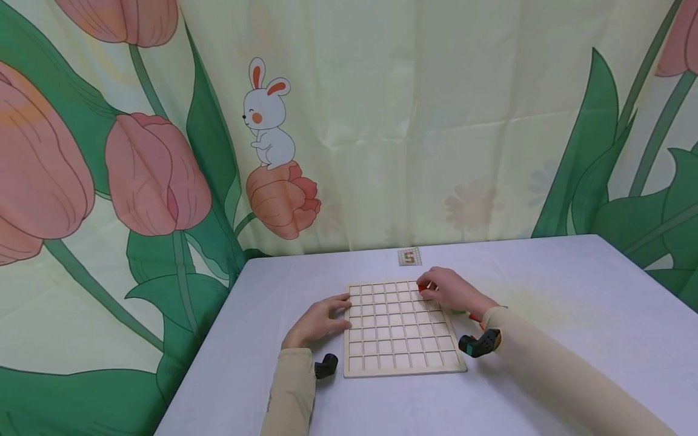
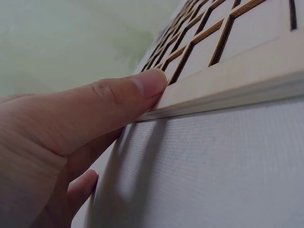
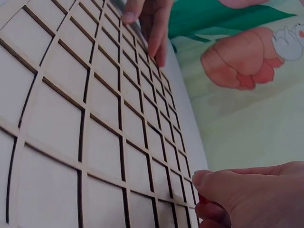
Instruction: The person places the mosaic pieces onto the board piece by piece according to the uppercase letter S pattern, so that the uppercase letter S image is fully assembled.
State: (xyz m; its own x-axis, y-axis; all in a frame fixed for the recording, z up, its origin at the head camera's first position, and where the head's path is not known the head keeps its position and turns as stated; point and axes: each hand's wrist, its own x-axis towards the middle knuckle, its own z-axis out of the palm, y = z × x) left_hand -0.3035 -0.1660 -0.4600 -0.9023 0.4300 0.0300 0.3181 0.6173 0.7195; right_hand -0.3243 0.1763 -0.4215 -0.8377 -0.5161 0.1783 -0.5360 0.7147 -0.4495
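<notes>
A wooden grid board (image 1: 403,372) with square cells lies on the white table. At its far right corner my right hand (image 1: 449,289) pinches a small red piece (image 1: 422,288) between thumb and fingers, right over the corner cells. The fingers cover most of the red piece (image 3: 203,199) in the right wrist view. My left hand (image 1: 319,321) rests against the board's left edge with its fingers extended. In the left wrist view the left thumb (image 2: 151,83) touches the rim. The grid cells that show have nothing in them.
A small card (image 1: 409,257) with a printed grid picture lies behind the board. Red pieces (image 1: 475,318) and a green piece (image 1: 459,312) lie right of the board, partly hidden by the right wrist. A curtain (image 1: 371,181) with tulips and a rabbit hangs behind the table.
</notes>
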